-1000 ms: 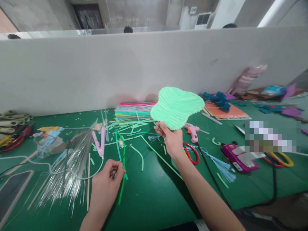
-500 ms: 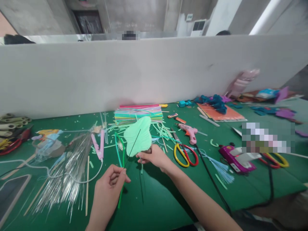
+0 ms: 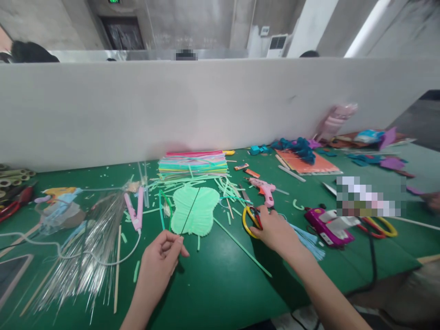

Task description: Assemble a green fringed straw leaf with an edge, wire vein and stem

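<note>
My left hand (image 3: 161, 260) pinches the lower end of a thin dark wire (image 3: 191, 207) that slants up and to the right. Behind the wire, a pale green butterfly-shaped fuzzy piece (image 3: 207, 211) lies on the table, a short green stem at its bottom. My right hand (image 3: 277, 230) is closed at the handles of scissors (image 3: 246, 221) with one yellow and one red loop; the fingers partly cover the red one. Just beyond this hand lies a pink glue gun (image 3: 264, 190). A thin green strip (image 3: 244, 248) rests between my hands.
Colourful pipe cleaners (image 3: 192, 164) lie in a stack along the white partition (image 3: 137, 110). On the left are a pink hair straightener (image 3: 139, 208) with a white cord and clear filaments (image 3: 92, 256). A purple power strip (image 3: 325, 229) and more scissors (image 3: 388, 226) are at right.
My right hand has let go of the green piece, which now lies flat, and moved right to the scissors. My left hand still pinches the wire. The view has shifted slightly.
</note>
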A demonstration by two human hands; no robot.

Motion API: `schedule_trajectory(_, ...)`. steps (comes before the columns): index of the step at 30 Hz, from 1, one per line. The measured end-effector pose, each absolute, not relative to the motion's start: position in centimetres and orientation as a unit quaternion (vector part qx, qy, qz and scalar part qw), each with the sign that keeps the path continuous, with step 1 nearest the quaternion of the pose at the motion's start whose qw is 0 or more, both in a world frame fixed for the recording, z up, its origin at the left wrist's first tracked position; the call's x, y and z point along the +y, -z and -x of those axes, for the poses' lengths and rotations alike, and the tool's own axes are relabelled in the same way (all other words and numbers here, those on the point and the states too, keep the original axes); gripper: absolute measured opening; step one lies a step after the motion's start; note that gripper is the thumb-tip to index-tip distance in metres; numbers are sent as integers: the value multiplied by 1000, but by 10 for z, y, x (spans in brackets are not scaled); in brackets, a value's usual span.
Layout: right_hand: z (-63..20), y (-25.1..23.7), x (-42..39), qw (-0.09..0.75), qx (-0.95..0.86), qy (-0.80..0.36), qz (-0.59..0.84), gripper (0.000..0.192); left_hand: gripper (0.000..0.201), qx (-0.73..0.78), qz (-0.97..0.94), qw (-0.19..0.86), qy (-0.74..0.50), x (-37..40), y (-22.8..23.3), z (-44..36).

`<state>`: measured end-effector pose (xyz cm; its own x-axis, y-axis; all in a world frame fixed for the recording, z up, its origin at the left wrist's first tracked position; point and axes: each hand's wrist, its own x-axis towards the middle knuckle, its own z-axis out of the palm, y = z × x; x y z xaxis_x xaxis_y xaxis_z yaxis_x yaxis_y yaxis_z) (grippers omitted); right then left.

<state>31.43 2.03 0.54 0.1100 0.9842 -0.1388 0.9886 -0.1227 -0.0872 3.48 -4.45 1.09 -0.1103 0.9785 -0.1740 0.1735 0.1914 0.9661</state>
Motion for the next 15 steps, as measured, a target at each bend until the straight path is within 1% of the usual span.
schedule_trajectory(3,-323,7,28,-5,685,134,-716,46,26,589,-452,499,-446,-41,-14,-38)
schedule_trajectory(6,-333,9,33,-60,676,198,-708,54,26,577,-443,512,-457,-40,-16,-40)
schedule_trajectory(7,-336,6,33,-94,652,242,-713,56,26,577,-438,515,-458,-40,-17,-40)
schedule_trajectory(9,-343,-2,28,-190,587,373,-693,59,27,580,-428,518,-460,-40,-19,-41)
schedule_trajectory(11,-347,-12,17,-278,534,499,-624,57,28,586,-421,515,-463,-40,-20,-41)
schedule_trajectory(13,-345,-21,4,-316,527,548,-567,51,28,589,-422,506,-468,-39,-22,-42)
schedule_trajectory(15,-339,-27,-10,-356,531,528,-558,48,28,587,-427,500,-473,-38,-23,-43)
